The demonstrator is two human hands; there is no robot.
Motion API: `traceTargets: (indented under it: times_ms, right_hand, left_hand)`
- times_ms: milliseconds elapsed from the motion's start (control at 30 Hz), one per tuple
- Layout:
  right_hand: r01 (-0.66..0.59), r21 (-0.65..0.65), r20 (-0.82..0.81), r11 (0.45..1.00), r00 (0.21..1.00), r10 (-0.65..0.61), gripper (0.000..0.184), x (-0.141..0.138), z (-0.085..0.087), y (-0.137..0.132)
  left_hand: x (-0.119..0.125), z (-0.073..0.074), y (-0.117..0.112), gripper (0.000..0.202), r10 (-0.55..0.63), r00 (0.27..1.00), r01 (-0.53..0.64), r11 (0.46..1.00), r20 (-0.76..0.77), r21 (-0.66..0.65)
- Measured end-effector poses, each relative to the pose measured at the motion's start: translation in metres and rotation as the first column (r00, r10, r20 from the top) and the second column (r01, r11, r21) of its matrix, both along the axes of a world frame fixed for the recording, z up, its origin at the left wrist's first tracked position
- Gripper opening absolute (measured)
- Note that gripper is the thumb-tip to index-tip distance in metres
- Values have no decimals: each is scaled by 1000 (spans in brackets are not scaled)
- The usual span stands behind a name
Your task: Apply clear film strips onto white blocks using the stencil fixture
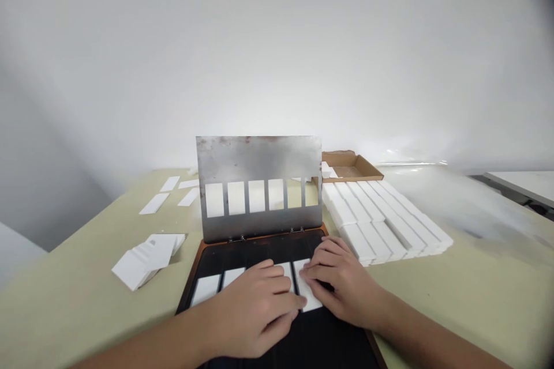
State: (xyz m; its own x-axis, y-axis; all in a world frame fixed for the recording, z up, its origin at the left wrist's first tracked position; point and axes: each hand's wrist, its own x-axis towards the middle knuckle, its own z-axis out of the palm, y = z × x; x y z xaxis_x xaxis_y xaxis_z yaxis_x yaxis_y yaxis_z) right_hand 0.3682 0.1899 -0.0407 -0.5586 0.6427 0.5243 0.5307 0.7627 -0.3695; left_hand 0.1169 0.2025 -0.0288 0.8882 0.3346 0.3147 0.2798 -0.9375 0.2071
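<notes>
A dark tray [259, 251] with an orange rim lies on the table before me. Its metal lid [258, 158], cut with several rectangular windows, stands upright at the far side. White cards [206, 287] lie side by side in the tray. My left hand [255, 314] rests palm down on the middle cards, fingers together and pointing right. My right hand [341, 282] lies flat over the right side of the tray, its fingertips pressing on a white card [308, 293] between the two hands.
Rows of white blocks [385, 216] are packed to the right of the tray, with an open cardboard box [352, 166] behind them. A loose pile of white cards [145, 259] sits at the left, and single cards [154, 203] lie farther back. Another table edge [523, 184] shows at far right.
</notes>
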Motion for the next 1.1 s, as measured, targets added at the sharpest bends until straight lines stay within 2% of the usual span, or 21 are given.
traceTargets:
  times_ms: [567, 1100]
  right_hand:
    - [-21, 1, 31, 1000, 999, 21, 16, 2, 1, 1]
    - [-42, -111, 44, 993, 998, 47, 16, 2, 0, -1]
  left_hand:
    - [-1, 2, 0, 22, 24, 998, -26, 999, -55, -44]
    - [1, 10, -1, 22, 33, 987, -49, 994, -159, -96]
